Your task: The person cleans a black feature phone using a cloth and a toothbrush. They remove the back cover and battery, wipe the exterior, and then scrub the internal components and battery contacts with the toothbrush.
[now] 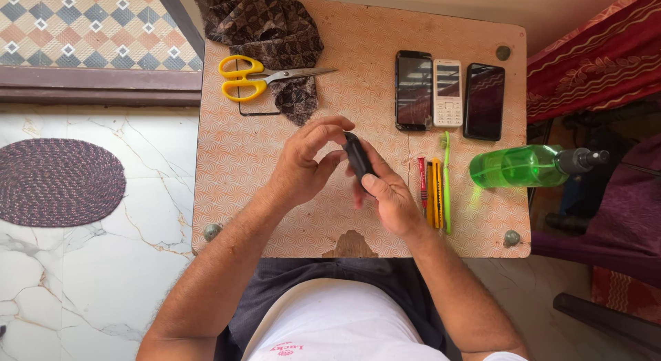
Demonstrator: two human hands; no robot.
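mid-frame, right hand (389, 196) grips the black phone (358, 158) from below, long axis tilted up-left, left hand (303, 161) fingers curled onto its top end

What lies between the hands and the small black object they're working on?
Nothing visible: the left hand and right hand both already grip the small black object directly, above the patterned table.
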